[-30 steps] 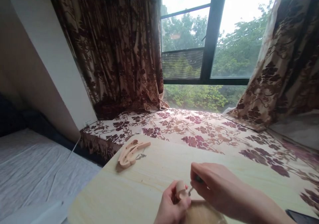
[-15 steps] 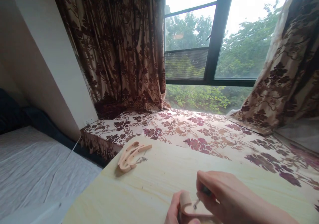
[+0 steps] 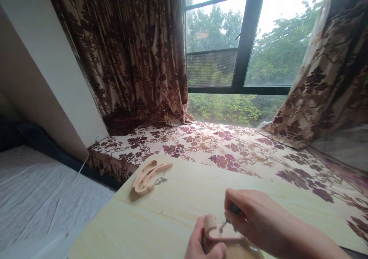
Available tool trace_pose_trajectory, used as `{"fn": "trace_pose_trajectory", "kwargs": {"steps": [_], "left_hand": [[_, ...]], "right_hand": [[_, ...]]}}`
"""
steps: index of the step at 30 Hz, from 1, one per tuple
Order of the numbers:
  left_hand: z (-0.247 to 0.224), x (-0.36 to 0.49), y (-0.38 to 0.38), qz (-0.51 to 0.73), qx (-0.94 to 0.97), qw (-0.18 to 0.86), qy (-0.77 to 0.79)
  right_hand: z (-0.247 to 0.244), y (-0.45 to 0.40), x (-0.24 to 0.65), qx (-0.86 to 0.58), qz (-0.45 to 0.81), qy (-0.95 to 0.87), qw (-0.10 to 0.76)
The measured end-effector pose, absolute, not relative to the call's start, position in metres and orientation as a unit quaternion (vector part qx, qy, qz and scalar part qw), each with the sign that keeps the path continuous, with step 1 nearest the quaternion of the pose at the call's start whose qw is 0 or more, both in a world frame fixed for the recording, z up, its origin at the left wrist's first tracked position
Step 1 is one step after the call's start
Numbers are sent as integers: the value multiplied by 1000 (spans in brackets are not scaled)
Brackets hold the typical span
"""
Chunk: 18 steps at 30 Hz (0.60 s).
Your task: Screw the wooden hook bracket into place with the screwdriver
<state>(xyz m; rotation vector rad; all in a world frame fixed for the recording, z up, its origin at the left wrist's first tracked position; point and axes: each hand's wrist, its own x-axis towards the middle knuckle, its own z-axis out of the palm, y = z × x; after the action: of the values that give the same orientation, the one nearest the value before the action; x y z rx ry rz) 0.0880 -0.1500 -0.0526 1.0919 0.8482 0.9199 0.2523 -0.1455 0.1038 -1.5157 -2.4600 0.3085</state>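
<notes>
Near the bottom of the head view, my left hand [image 3: 198, 243] is closed on a pale curved wooden piece [image 3: 211, 230] with a rolled end. Below it lies another wooden part [image 3: 235, 249], partly hidden by my hands. My right hand [image 3: 253, 215] grips a screwdriver [image 3: 235, 210] with a dark handle. Its metal shaft slants down to a small screw [image 3: 221, 230] in the wooden piece. Most of the handle is covered by my fingers. Farther left, more curved wooden pieces [image 3: 141, 188] with holes lie together beside several loose screws [image 3: 161, 180].
A pale wood-grain tabletop [image 3: 120, 224] holds all of this. Beyond it is a window ledge under a flowered cloth [image 3: 198, 140]. Patterned curtains [image 3: 138, 59] hang beside the window [image 3: 240, 59]. A bed with a grey cover [image 3: 31, 190] is at left.
The view has shifted slightly, so the scene sits a little higher and further left. My hands keep hold of the wooden piece and the screwdriver, its tip still at the screw.
</notes>
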Motion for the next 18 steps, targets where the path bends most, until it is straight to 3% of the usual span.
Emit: {"fn": "trace_pose_trajectory", "kwargs": {"steps": [18], "left_hand": [[-36,89,-141,423,512,672,328]], "right_hand": [[118,-144,248,-509,103,-846,122]]}}
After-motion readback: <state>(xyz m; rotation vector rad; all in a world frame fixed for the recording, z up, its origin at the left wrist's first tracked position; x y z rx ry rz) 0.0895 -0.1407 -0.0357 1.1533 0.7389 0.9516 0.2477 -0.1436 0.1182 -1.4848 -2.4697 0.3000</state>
